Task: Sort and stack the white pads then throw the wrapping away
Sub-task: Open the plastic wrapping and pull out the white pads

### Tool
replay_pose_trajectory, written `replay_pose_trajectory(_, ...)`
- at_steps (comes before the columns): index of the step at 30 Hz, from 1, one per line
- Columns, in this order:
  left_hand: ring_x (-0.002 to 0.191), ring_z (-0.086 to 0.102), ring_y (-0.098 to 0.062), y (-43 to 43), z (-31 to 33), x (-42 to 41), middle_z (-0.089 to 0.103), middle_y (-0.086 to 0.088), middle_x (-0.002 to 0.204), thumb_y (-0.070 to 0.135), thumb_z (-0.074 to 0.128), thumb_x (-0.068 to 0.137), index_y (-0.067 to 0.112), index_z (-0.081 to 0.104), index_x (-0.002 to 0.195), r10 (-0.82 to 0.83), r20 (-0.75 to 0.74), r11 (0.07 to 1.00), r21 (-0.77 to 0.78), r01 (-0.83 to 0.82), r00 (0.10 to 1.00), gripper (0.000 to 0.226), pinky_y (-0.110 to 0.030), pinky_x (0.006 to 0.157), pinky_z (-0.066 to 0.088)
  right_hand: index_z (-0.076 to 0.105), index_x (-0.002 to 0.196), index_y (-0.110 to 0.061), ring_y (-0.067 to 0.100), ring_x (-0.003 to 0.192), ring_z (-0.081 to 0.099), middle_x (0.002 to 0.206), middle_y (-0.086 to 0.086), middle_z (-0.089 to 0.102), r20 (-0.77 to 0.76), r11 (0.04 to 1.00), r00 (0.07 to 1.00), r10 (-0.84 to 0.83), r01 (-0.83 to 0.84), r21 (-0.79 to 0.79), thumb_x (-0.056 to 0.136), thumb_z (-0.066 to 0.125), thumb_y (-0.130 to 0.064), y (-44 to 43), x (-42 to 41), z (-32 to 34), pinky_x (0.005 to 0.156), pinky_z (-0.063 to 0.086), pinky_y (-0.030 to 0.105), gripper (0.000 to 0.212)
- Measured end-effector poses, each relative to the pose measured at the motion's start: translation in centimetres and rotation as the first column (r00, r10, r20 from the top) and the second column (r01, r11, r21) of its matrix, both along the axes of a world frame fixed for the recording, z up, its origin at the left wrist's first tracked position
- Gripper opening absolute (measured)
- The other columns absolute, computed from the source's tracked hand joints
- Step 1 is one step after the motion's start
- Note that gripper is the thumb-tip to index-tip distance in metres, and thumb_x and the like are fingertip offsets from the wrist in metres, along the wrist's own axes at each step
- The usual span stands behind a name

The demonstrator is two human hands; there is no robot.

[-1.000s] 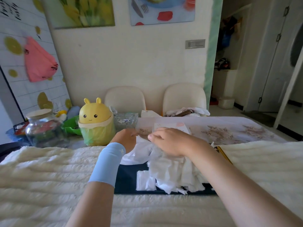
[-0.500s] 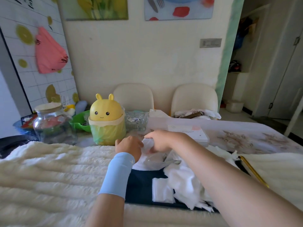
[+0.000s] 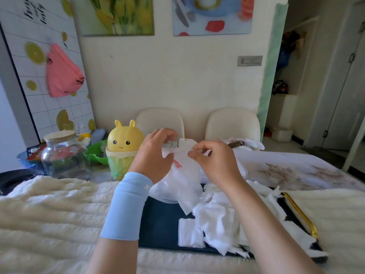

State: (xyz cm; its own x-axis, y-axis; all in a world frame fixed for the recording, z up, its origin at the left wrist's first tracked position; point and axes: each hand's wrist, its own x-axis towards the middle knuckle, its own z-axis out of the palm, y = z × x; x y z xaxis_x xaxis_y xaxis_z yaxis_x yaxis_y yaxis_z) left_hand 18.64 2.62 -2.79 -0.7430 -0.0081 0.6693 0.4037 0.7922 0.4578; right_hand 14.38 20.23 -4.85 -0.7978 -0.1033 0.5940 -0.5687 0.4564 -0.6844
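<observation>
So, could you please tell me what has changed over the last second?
Both hands, the left hand and right hand, have lifted the plastic wrapping off the table, pinching its top edge. The white pads stay piled on the dark tray; the yellow bin is unmoved.

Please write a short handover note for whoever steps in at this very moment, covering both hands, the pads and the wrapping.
Left hand and right hand: both pinch the top of the plastic wrapping, held up in the air above the dark tray.
White pads: a loose, unsorted heap on the tray, to the right.
Yellow bin: stands to the left behind the tray, lid shut.
Done: wrapping lifted off the table.
Left: sort and stack the pads; throw the wrapping away, probably into the bin.
</observation>
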Motion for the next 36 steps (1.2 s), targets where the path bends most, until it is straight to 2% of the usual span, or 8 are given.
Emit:
replay_pose_trajectory(4,0.108,0.059,-0.021,-0.6,0.4,0.5,0.065,0.006,0.117,0.04,0.057,0.095,0.036,0.06,0.128,0.144,0.316,0.989,-0.076,-0.126,0.938,0.033,-0.036,0.096,0.049,0.072,0.082,-0.029,0.003,0.077,0.059,0.085,-0.014,0.063,-0.143,0.991,0.99,-0.015,-0.004,-0.13,0.086,0.077,-0.024,0.0,0.3,-0.6,0.067,0.041,0.012,0.008)
replay_pose_trajectory(8,0.083,0.064,-0.024,-0.4,0.9,0.6,0.071,-0.001,0.087,0.038,0.059,0.095,0.026,0.073,0.096,0.142,0.269,0.99,-0.035,-0.137,0.953,0.018,-0.038,0.078,0.054,0.071,0.101,-0.027,0.011,0.072,0.056,0.093,-0.014,0.06,-0.29,0.992,0.954,-0.074,0.041,-0.116,0.09,0.071,-0.027,-0.2,0.4,-1.0,0.072,0.051,0.03,0.011)
replay_pose_trajectory(12,0.079,0.062,-0.007,0.1,1.1,0.7,0.068,0.01,0.082,0.026,0.074,0.084,0.031,0.069,0.094,0.073,0.165,0.984,0.148,-0.098,0.984,0.013,-0.02,0.066,0.048,0.042,0.141,-0.042,0.0,0.082,0.054,0.116,-0.022,0.056,0.052,0.988,0.997,0.053,-0.045,-0.148,0.078,0.082,-0.039,-0.1,0.6,-0.4,0.078,0.047,0.022,0.075)
replay_pose_trajectory(17,0.086,0.061,-0.007,0.2,0.4,0.2,0.066,0.013,0.095,0.028,0.082,0.077,0.03,0.062,0.1,-0.032,0.101,0.919,0.395,-0.011,0.994,0.03,-0.018,0.076,0.049,0.066,0.081,-0.029,0.002,0.061,0.052,0.072,-0.017,0.061,-0.013,0.993,0.998,-0.064,0.062,-0.1,0.082,0.079,-0.042,0.2,0.1,-0.4,0.061,0.041,0.028,0.018)
replay_pose_trajectory(22,0.069,0.062,-0.007,-0.2,0.1,-0.1,0.071,0.011,0.075,0.026,0.078,0.081,0.03,0.071,0.077,0.013,0.056,0.926,0.375,-0.033,0.998,0.009,-0.015,0.062,0.048,0.062,0.128,-0.031,0.02,0.116,0.053,0.132,-0.004,0.054,-0.424,0.943,0.882,-0.206,0.294,0.154,0.071,0.086,-0.038,0.4,0.4,0.1,0.096,0.04,0.039,0.062)
replay_pose_trajectory(25,0.076,0.066,0.002,0.2,0.3,0.2,0.073,0.015,0.08,0.016,0.08,0.079,0.033,0.071,0.083,-0.071,0.05,0.912,0.409,0.045,0.996,0.019,-0.013,0.072,0.051,0.073,0.107,-0.033,0.02,0.103,0.057,0.115,-0.011,0.066,-0.617,0.91,0.775,-0.133,0.343,0.234,0.079,0.078,-0.037,0.0,0.9,0.6,0.089,0.035,0.04,0.028)
replay_pose_trajectory(31,0.092,0.064,-0.013,-0.3,-0.1,-0.1,0.066,0.01,0.1,0.027,0.087,0.071,0.034,0.057,0.11,-0.044,0.24,0.936,0.35,-0.044,0.97,0.05,-0.027,0.08,0.054,0.069,0.08,-0.03,0.017,0.066,0.061,0.067,-0.015,0.067,-0.445,0.953,0.865,-0.232,0.294,0.074,0.086,0.07,-0.03,0.0,0.7,0.6,0.08,0.042,0.043,0.005)
replay_pose_trajectory(36,0.066,0.056,-0.02,-0.3,-0.7,-0.3,0.066,0.002,0.072,0.017,0.076,0.081,0.028,0.069,0.081,-0.032,0.261,0.964,0.262,-0.039,0.965,0.013,-0.03,0.063,0.052,0.065,0.115,-0.03,0.019,0.1,0.062,0.106,-0.012,0.067,-0.367,0.938,0.909,-0.199,0.285,0.197,0.081,0.058,-0.03,-0.3,1.1,1.0,0.097,0.037,0.048,0.034)
